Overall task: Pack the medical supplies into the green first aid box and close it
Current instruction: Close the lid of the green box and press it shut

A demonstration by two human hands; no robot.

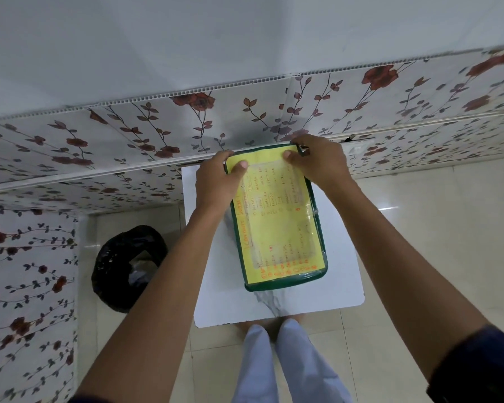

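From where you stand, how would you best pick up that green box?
Probably by the two long green side rims of the green box, one hand per side, coming from above. It lies flat on the small white table, wide and shallow; one hand likely couldn't span it.
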